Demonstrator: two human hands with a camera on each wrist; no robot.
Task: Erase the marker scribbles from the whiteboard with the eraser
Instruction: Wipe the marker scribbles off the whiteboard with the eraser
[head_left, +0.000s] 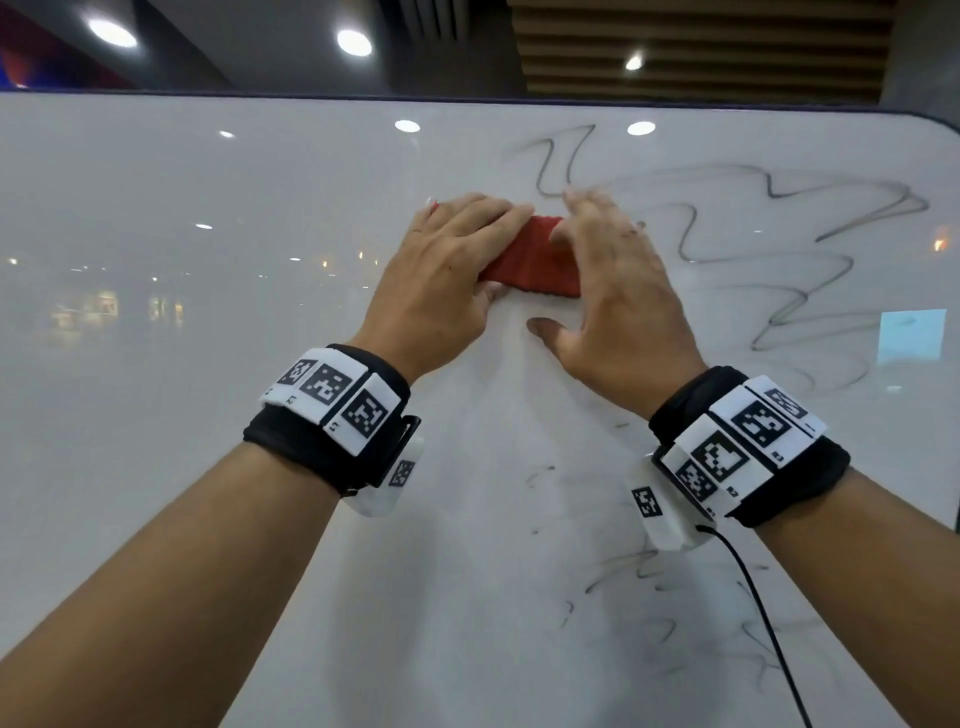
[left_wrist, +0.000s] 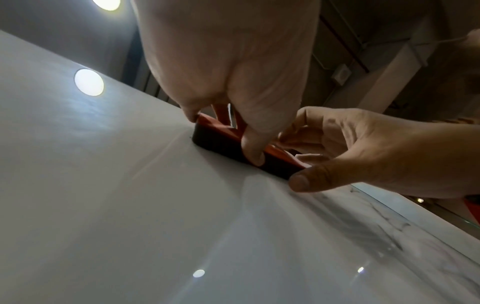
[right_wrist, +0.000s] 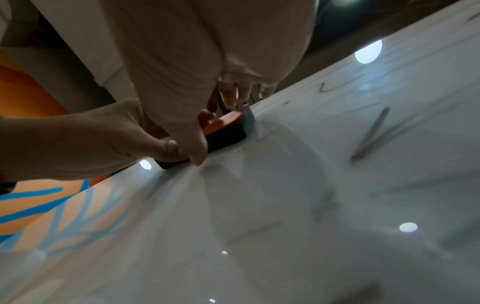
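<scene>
I see the eraser, red on top with a dark pad underneath, pressed flat against the whiteboard near the middle of its upper part. My left hand grasps its left end, fingers curled over the far edge and the thumb on the near edge. My right hand grasps its right end: fingers curled over the top and the thumb stretched out below, its tip at the near right corner in the left wrist view. The pad sits against the board in both wrist views.

Just right of the eraser, and stretching away to the board's right edge, I see dark marker scribbles in looping zigzags, some smeared grey. Fainter broken strokes lie lower on the board, below my right wrist. Both wrists carry black bands with white tag blocks, and a black cable hangs from the right one. Ceiling lights shine above the board's top edge.
</scene>
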